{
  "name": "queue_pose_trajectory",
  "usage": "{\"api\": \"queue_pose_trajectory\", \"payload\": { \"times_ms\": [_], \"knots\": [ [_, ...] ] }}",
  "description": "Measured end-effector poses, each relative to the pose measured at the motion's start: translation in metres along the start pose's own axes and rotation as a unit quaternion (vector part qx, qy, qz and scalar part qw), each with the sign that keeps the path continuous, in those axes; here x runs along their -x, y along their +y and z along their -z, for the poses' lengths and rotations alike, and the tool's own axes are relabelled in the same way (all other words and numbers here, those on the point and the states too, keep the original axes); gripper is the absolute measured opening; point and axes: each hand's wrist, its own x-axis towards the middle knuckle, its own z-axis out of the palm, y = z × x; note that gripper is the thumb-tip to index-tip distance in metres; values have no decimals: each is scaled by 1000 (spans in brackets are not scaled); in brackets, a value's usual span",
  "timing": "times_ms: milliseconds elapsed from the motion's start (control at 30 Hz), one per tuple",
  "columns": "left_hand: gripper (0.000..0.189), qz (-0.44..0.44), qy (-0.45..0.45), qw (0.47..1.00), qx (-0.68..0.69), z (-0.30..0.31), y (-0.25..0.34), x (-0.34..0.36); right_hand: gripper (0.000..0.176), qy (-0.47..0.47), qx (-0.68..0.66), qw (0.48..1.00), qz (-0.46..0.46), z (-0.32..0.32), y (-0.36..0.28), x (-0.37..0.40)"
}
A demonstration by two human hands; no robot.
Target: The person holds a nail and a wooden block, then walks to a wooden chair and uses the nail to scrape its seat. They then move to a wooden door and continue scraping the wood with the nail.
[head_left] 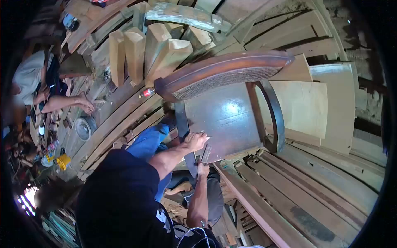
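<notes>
A dark wooden chair (225,120) with a curved, carved top rail (227,70) stands tilted before me. My left hand (195,141) is closed over the near edge of its flat panel. A thin pale tip shows at the fingers, too small to name. Just below, my right hand (203,169) grips a short, dark, flat bar-like tool (206,153), which points up at the panel beside the left hand. The chair's near side post (182,120) runs down beside both hands, and its curved armrest (273,111) is on the far side.
Long planks (306,190) lie at the right, with pale boards (300,107) behind the chair. Cut wood blocks (134,53) stand at the back. A small red-labelled bottle (147,92), a bucket (84,128) and a yellow container (63,161) are leftward. Another person (33,78) sits at far left.
</notes>
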Motion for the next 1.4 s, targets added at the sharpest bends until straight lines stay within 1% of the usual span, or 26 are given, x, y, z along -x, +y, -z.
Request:
{"api": "queue_pose_trajectory", "payload": {
  "times_ms": [33, 67, 100, 167, 200, 267, 300, 333, 367, 400, 433, 500, 567, 633, 700, 733, 767, 833, 900, 967, 1033, 1133, 1200, 1233, 1300, 1400],
  "knots": [
    [25, -16, 11, 998, 52, 16, 9, -10, 46, 12, -69, 997, 42, -9, 9, -10],
    [27, -33, 21, 994, 100, 37, 18, -21, 42, -9, -145, 987, 64, -11, -3, -6],
    [30, -30, 37, 989, 138, 58, 30, -33, 40, -40, -84, 995, 39, -7, -12, -5],
    [32, -67, 120, 973, 183, 109, 58, -62, 42, -108, -210, 971, 25, 13, -51, 31],
    [33, -76, 158, 961, 214, 144, 74, -79, 42, -110, -212, 971, 25, 8, -51, 34],
    [35, -85, 237, 950, 184, 210, 90, -109, 47, -57, -302, 947, 89, -16, -40, 29],
    [36, -67, 261, 949, 162, 237, 94, -123, 47, -54, -310, 945, 88, -15, -44, 32],
    [36, -71, 277, 955, 78, 267, 92, -137, 50, -56, -214, 970, 96, -7, -45, 40],
    [42, -39, 280, 959, 31, 280, 87, -150, 54, -58, -113, 986, 104, 5, -48, 51],
    [53, -13, 286, 958, -29, 289, 80, -161, 57, -39, -111, 986, 120, 21, -62, 71],
    [67, 22, 263, 960, -91, 292, 72, -171, 56, -12, -126, 989, 72, 7, -52, 64],
    [71, 42, 174, 973, -146, 299, 61, -183, 54, 4, -51, 995, 81, -4, -39, 47],
    [71, 27, 118, 983, -138, 294, 51, -189, 55, 10, -55, 993, 105, 5, -42, 48],
    [68, 4, 116, 978, -172, 286, 48, -192, 55, 15, -67, 991, 115, 7, -47, 53],
    [64, 2, 117, 980, -160, 275, 33, -204, 56, 27, 3, 992, 119, 10, -52, 55],
    [60, -14, 131, 971, -199, 279, 41, -203, 55, 59, -31, 988, 138, 1, -45, 50],
    [59, -26, 129, 971, -201, 279, 43, -202, 55, 66, -41, 988, 134, -5, -37, 47],
    [59, -52, 110, 970, -209, 279, 38, -207, 54, 58, 8, 992, 108, -9, -44, 42],
    [60, -70, 80, 974, -201, 282, 32, -213, 54, 100, -57, 985, 129, -13, -46, 45],
    [61, -60, 61, 978, -190, 287, 37, -214, 55, 22, -8, 996, 87, -14, -46, 42],
    [62, -66, 54, 976, -201, 291, 39, -215, 60, -17, 17, 998, 65, -3, -55, 48],
    [64, -90, 56, 976, -192, 292, 33, -221, 62, -8, -39, 997, 65, 1, -55, 53],
    [65, -97, 55, 973, -201, 297, 31, -228, 62, -36, -22, 997, 64, -1, -62, 54],
    [65, -89, 53, 973, -206, 301, 31, -230, 62, -33, -33, 997, 66, -2, -67, 57],
    [66, -91, 54, 972, -211, 305, 33, -237, 62, -65, -29, 996, 55, -2, -78, 59],
    [65, -71, 41, 968, -236, 311, 35, -243, 62, -55, -56, 995, 69, -9, -89, 64]
  ]
}}
